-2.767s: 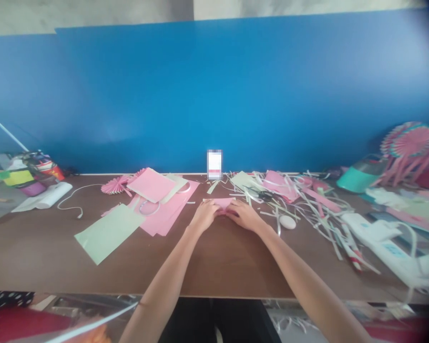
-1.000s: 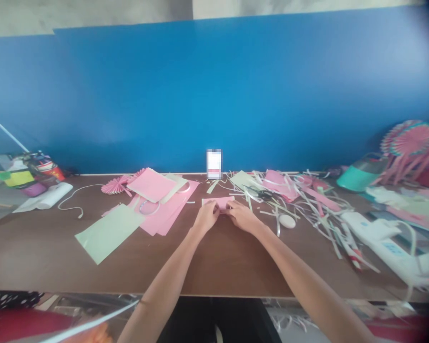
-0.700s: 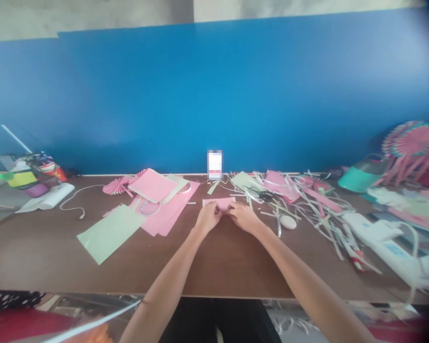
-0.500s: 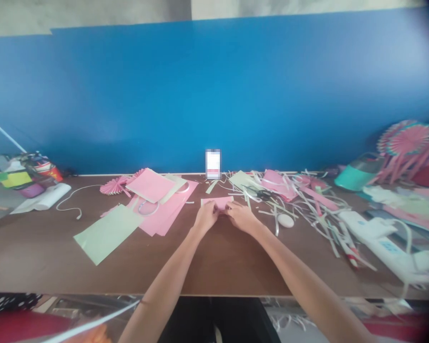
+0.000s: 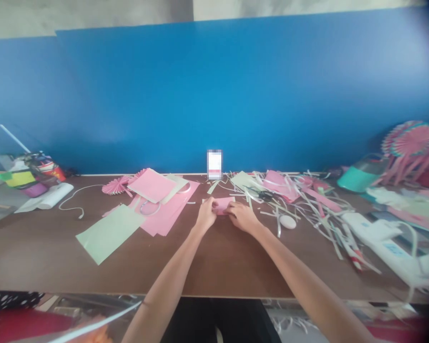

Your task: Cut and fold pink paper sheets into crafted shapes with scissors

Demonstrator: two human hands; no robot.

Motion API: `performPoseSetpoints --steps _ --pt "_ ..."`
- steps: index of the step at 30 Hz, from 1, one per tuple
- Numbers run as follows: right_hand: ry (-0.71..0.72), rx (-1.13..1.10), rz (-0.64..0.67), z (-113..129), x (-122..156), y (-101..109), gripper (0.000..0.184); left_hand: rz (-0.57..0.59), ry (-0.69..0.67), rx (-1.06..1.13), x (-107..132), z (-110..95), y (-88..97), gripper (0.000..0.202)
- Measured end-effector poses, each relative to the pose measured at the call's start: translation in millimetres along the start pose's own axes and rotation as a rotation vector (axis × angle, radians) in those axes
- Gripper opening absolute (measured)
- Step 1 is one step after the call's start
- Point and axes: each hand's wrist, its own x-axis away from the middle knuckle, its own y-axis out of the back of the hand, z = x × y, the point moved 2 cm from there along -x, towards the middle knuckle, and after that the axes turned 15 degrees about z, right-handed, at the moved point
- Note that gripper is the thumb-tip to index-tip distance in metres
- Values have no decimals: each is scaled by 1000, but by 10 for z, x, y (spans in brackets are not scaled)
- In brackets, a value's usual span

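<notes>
A small piece of pink paper (image 5: 222, 206) with a pale strip along its far edge is held over the brown table, in the middle of the head view. My left hand (image 5: 208, 212) pinches its left end. At the right end, the fingers of my right hand (image 5: 241, 215) are closed on the same paper. Fingertips hide both ends of it. Left of my hands lie stacked pink sheets (image 5: 178, 209), a light green sheet (image 5: 110, 233) and a folded pink paper fan (image 5: 116, 186).
Paper strips, scraps and a white oval object (image 5: 288, 222) litter the table right of my hands. Farther right are a white power strip (image 5: 389, 247), a teal container (image 5: 357, 178) and pink rosettes (image 5: 414, 140). A white cable (image 5: 71, 207) lies left. A phone-like screen (image 5: 215, 164) stands behind.
More of the pink paper's middle shows between my hands, which have moved slightly apart. The whole view has shifted a little; both hands still grip the paper.
</notes>
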Motion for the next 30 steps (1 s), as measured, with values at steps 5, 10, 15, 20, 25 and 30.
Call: performPoseSetpoints --steps 5,10,15,20,25,30 --pt "-9 -6 -14 -23 -6 -18 28 -15 41 55 6 32 38 30" --pt "-18 -6 -15 -21 -7 -17 28 26 -4 40 15 19 33 32" --pt "-22 -14 -30 -3 0 -21 23 82 -20 70 -4 59 19 34" --pt "-12 -17 -38 8 -6 -29 21 132 -37 131 -5 86 29 47" --pt "-28 -20 8 8 -3 -5 25 198 -59 15 37 25 -2 57" --pt "-53 -8 16 21 10 -3 23 181 -33 -68 56 -22 5 62"
